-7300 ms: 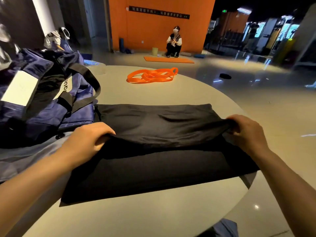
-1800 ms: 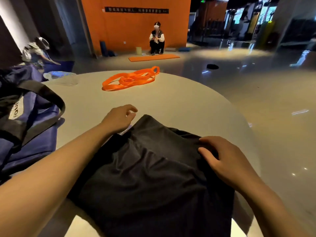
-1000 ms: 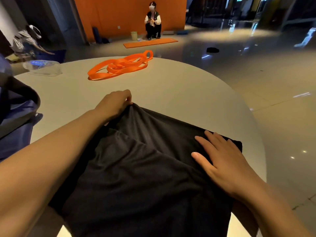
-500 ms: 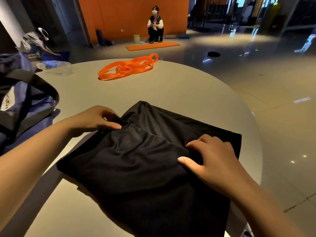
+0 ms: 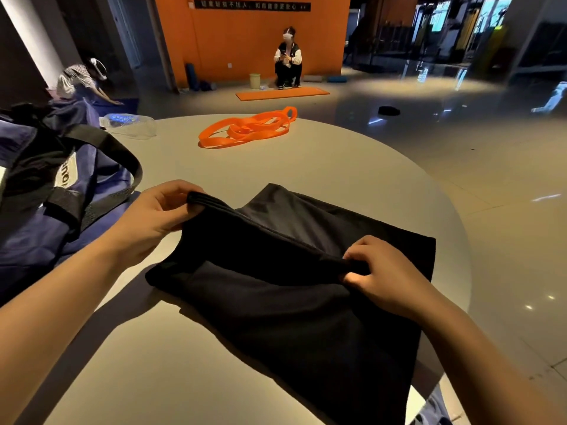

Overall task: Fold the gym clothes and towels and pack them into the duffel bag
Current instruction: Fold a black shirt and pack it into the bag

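Lying half-folded, black garment [image 5: 276,302] pinched by left hand [image 5: 153,216] and right hand [image 5: 383,274].

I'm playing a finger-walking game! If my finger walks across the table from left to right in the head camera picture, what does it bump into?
Duffel bag → left hand → black garment → right hand.

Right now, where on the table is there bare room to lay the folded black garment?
Bare tabletop lies between the orange resistance bands and the black garment, and along the near edge left of the garment. The left side is crowded by the navy duffel bag and a clear plastic bottle.
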`<state>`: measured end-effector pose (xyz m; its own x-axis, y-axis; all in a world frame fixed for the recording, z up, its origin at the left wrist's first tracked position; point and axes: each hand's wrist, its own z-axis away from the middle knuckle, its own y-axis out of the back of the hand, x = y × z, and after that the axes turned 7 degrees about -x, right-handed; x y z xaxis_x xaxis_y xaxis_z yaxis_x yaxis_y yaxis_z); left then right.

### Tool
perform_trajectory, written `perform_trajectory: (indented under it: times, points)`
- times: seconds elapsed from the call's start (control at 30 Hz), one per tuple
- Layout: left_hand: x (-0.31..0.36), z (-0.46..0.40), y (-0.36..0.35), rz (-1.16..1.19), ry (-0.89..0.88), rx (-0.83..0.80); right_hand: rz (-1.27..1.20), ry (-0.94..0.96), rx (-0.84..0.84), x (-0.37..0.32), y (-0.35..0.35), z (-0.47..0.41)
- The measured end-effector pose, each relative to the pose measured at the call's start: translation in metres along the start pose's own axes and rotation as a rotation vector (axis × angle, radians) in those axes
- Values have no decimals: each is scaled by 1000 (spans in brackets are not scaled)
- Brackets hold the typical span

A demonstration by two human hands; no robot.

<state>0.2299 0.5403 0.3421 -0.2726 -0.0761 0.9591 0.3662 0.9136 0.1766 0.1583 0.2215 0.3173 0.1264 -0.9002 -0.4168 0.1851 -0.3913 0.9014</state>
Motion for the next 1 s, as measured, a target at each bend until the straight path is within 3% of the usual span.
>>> perform_trajectory:
  times: [0.2,0.33,0.57,0.7,0.87,1.0]
  points:
    - [6,-11,-14,-14,-11,62,-245,44,65,5,7,14]
    - [11,-6,2,153,24,-206,-181,128,14,1,8,16]
    - [-1,49,38,89,137,-374,-2,237,32,-18,4,11]
    - [2,70,40,22,214,-326,101,314,21,-30,-2,6]
    - [4,73,36,-12,201,-185,108,224,32,-19,-3,15]
    - [8,59,23,12,99,-31,-113,238,41,-15,5,27]
